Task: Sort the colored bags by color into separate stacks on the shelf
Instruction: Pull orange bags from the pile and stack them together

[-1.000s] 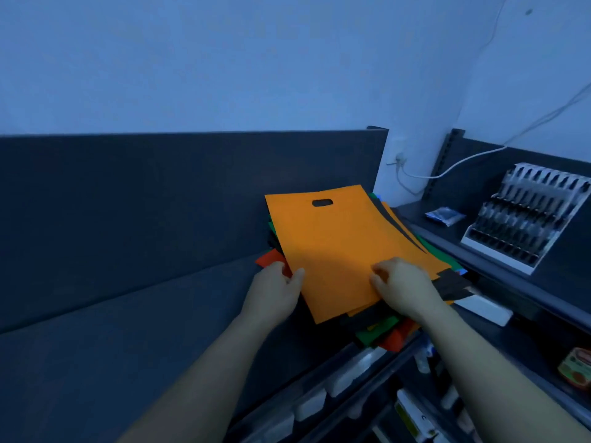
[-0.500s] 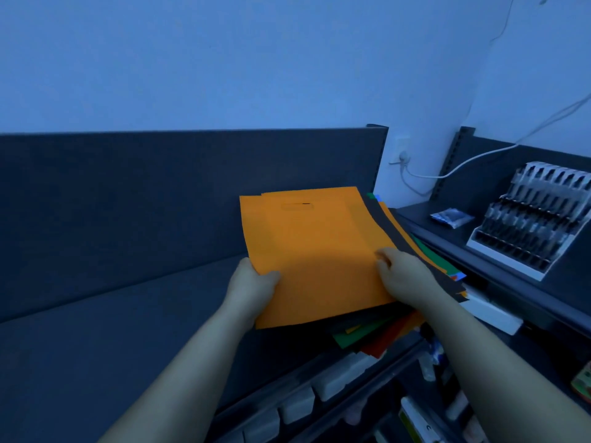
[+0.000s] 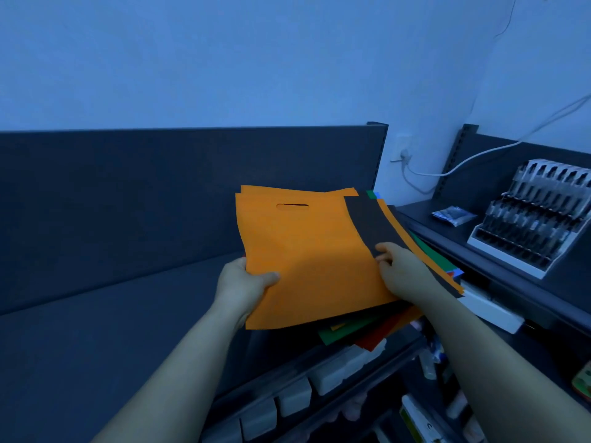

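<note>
L hand (image 3: 243, 282) has the orange bag (image 3: 307, 257) by its left edge: thumb on top, fingers under, solid pinch. R hand (image 3: 399, 266) sits at the bag's right edge, fingers curled in, tips on the seam where orange meets the black bag (image 3: 371, 219). Can't tell if R is pinching orange or just pinning black.

Orange bag is the top layer of the mixed stack (image 3: 428, 251) at the right end of the shelf (image 3: 128, 330), tilted a bit, cutout handle (image 3: 292, 206) at the far end. Green bag (image 3: 345, 330) and red bag (image 3: 380, 338) stick out below it, past the shelf's front lip.

Step, IMO: peel orange off, start an orange stack further left on the shelf.

How to do it clean:
- R = anchor. Press flat on black, don't grab orange w/ both hands or the whole stack follows.
- L lifts the edge first, then carries left. No dragging; the fabric prob clings and the overhang means green/red could slide off the front.
- A 2nd orange edge peeks out at the far-left corner, so maybe 2 layers. Fine if both are orange, but check nothing else rides along.
- Lay it flat, handle to the back, square to the rear panel (image 3: 160, 193).
</note>
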A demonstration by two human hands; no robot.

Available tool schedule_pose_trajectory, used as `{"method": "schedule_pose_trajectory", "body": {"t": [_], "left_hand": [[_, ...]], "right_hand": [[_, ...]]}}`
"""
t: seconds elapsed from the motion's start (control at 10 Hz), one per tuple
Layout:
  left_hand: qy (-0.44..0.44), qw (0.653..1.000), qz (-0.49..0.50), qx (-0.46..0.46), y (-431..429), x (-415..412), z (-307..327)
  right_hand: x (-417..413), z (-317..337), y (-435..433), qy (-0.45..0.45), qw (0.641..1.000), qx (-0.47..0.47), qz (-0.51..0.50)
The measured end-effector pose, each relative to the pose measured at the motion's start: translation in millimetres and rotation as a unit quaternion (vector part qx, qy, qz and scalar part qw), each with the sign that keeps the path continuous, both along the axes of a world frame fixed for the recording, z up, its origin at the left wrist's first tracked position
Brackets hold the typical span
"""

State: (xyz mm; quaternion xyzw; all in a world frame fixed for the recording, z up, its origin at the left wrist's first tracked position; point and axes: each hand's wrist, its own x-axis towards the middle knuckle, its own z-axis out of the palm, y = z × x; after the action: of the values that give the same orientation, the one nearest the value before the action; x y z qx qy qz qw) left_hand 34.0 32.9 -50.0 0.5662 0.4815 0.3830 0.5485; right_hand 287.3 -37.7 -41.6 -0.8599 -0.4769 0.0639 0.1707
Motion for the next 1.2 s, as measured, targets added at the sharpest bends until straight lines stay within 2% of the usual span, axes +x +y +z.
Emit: {"method": "schedule_pose_trajectory", "body": {"t": [0.3,0.6,0.7,0.8,1.2], "left_hand": [[0.026,0.999,0.025,0.031,-2.5,-4.6,-7.0],[-0.012,0.999,0.023,0.047,-7.2,-24.2,-10.8],[-0.026,0.997,0.048,0.047,-6.9,-36.6,-11.9],[-0.034,0.995,0.078,0.049,-6.7,-49.5,-12.2],[0.062,0.981,0.161,0.090,-17.9,-148.6,-1.8]], "right_hand": [[-11.3,3.5,-3.0,0.054,0.998,0.030,0.017],[-35.3,11.2,6.7,0.024,0.999,0.017,0.026],[-45.0,13.2,10.3,0.082,0.993,0.074,0.048],[-58.8,17.6,15.8,0.096,0.985,0.124,0.075],[-156.5,17.5,40.6,0.107,0.973,0.144,0.148]]}}
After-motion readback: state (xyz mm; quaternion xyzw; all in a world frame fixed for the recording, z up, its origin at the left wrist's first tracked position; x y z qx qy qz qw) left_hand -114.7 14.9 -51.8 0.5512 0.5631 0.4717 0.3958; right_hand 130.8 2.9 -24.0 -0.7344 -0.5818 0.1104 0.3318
